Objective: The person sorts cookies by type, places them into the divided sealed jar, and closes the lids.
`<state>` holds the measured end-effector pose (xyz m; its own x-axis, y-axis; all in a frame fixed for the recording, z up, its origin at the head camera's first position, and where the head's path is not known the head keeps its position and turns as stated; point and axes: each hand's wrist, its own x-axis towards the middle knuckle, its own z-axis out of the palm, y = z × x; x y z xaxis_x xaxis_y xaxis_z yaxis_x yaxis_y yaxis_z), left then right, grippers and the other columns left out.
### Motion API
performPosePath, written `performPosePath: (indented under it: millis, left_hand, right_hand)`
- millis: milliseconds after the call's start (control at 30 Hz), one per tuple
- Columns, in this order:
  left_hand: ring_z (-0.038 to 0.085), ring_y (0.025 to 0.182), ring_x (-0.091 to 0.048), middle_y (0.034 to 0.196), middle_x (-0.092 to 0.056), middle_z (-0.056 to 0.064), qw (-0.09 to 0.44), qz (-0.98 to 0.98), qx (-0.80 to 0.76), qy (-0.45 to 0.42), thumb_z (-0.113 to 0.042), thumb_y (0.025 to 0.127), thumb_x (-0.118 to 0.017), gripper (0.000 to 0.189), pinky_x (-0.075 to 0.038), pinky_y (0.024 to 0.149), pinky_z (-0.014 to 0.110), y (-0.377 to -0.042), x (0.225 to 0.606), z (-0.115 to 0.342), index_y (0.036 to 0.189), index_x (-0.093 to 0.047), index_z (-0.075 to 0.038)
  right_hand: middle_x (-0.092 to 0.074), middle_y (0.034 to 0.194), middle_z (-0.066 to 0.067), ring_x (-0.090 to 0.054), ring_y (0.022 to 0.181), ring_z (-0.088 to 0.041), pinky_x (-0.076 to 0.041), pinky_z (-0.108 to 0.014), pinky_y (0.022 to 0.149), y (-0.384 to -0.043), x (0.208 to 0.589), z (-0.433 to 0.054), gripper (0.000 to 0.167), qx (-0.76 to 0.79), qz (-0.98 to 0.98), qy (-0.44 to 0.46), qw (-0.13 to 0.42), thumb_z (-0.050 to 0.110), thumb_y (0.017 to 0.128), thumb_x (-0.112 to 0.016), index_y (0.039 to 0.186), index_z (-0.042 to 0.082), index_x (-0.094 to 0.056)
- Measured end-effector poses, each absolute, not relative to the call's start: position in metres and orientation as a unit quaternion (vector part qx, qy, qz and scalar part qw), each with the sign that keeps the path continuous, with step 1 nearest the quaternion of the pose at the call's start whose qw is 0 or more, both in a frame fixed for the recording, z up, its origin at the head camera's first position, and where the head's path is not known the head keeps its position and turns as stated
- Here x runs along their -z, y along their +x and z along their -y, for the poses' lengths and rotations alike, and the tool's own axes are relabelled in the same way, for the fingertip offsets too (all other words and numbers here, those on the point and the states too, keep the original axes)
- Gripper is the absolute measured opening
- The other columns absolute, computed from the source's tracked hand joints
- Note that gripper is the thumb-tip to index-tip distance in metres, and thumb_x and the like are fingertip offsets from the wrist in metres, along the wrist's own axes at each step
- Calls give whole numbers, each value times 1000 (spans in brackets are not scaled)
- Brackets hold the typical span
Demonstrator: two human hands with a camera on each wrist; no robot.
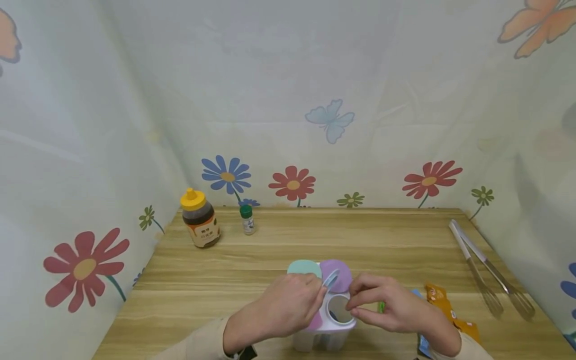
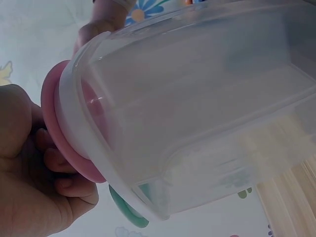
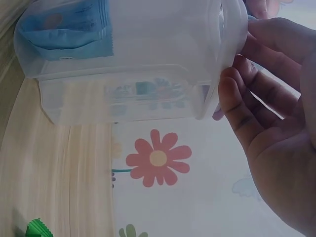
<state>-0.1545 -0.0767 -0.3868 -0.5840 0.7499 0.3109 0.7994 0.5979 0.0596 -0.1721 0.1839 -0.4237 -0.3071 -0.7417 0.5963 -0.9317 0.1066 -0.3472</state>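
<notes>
In the head view a clear plastic container (image 1: 302, 341) stands on the wooden table, with a white top, a teal lid (image 1: 302, 267), a purple lid (image 1: 338, 274) and a pink lid (image 1: 315, 321). My left hand (image 1: 288, 302) pinches a raised light blue lid (image 1: 331, 278), leaving one round opening (image 1: 337, 308) uncovered. Beside that opening is my right hand (image 1: 389, 302), its fingers loosely bent at the rim. The right wrist view shows those fingertips (image 3: 229, 91) against the container's edge, with nothing seen between them. A blue packet (image 3: 69, 32) lies inside the container, near its bottom.
At the back left stand a jar with a yellow cap (image 1: 201, 222) and a small green-capped bottle (image 1: 247, 220). Orange packets (image 1: 441, 300) and a blue packet (image 1: 423, 345) lie by my right forearm. Long metal tongs (image 1: 479, 262) lie at the right. A green packet (image 3: 37, 228) is nearby.
</notes>
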Motion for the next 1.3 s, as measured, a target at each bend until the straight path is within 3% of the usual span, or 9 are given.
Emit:
performPosePath:
  millis: [500,700,900,1300]
  left_hand:
    - [2,56,-38,66,-42,-10,114,887,97,-438,-23,101,-45,29,-31,48,14,-154,385,74,74,-54,-18]
    - [2,55,-37,65,-41,-10,116,885,94,-442,-23,101,-46,30,-31,48,14,-154,385,74,71,-49,-19]
    - [2,55,-37,65,-41,-10,130,882,92,-443,-23,100,-45,30,-31,48,14,-154,386,75,71,-50,-18]
    - [2,53,-35,64,-39,-10,136,881,99,-443,-23,101,-44,31,-28,46,14,-155,388,76,70,-49,-18]
  right_hand:
    - [-69,97,-3,-65,86,-13,-51,-17,81,-171,421,-193,38,-370,729,551,168,-4,68,-81,102,11,-70]
    - [-69,97,0,-66,85,-11,-51,-16,79,-171,421,-201,37,-359,751,528,167,-1,72,-81,104,14,-69]
    - [-69,100,6,-65,86,-6,-51,-16,77,-169,418,-208,31,-347,799,473,133,7,80,-78,106,22,-68]
    - [-67,99,11,-61,81,-4,-49,-15,73,-170,420,-219,34,-322,823,442,153,8,78,-80,105,24,-67]
